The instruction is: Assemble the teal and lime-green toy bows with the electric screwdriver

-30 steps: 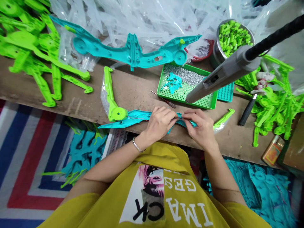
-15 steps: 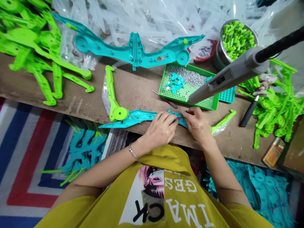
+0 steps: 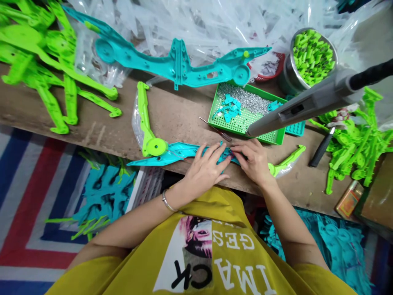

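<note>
Head view, the only one I have on my feed. The teal bow-shaped plastic shell lies along the near edge of the bench, just in front of the person, open side up. A lime-green limb with a round hub stands out from its left end; a second lime-green limb shows beyond the right hand.

Hands: the left hand rests palm down over the middle of the shell, fingers spread, holding nothing that I can make out. The right hand is narrowed to a pinch on thin wires at the shell's cavity; their exact routing is too small to read.

Handling, my estimate: shell light and fairly stiff, smooth enough to slide on the worn bench, its long tips prone to swing. I judge the thick centre the best hold, pressed flat as the left hand has it. The wires I rate soft, springy and easily strained; pinch by the insulation, near the seat, without tugging.

Surroundings: a small screwdriver lies beyond the shell, next to a green perforated tray of screws. A grey power driver slants over the tray; another teal shell lies farther back.
</note>
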`<state>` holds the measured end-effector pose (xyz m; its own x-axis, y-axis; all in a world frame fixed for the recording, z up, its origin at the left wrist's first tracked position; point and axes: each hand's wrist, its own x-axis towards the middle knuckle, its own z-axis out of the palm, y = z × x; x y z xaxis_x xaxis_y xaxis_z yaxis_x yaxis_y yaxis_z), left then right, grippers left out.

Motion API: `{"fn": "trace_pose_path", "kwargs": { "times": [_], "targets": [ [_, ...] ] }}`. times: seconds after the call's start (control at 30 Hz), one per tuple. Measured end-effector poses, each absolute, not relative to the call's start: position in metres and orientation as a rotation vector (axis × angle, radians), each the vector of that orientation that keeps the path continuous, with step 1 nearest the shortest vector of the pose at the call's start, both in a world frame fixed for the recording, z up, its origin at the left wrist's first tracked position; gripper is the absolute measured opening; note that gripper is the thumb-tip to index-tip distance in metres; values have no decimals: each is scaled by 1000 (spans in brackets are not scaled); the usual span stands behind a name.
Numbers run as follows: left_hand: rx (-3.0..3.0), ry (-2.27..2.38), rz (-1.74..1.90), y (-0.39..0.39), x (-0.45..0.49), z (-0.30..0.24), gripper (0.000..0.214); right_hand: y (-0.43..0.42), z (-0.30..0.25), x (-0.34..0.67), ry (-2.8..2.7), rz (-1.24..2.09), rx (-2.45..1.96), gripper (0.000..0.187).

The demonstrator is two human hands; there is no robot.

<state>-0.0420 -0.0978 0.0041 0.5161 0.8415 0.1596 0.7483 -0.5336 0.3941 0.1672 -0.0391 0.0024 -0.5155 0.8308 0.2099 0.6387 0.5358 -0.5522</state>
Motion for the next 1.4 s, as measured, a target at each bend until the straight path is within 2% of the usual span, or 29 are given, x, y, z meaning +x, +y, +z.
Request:
{"fn": "trace_pose_path", "kwargs": {
  "times": [0.47,0.6,1.0,1.27,1.4],
  "targets": [
    [2496,1343,474,-96,-43,4,58,-48,5,168,-2164,587,-1293,9],
    [2509,1359,468,-96,-43,4,60,-49,8,167,-2136,586,-1371,14],
    [2509,1356,455,-95,-42,4,58,-45,20,159,-2425,515,-1494,20],
    [2503,1355,452,-96,-42,2,60,-38,19,154,-2438,548,-1507,8],
    [2498,1358,437,-97,-41,3,61,-40,16,159,-2402,598,-1460,9]
  ]
}}
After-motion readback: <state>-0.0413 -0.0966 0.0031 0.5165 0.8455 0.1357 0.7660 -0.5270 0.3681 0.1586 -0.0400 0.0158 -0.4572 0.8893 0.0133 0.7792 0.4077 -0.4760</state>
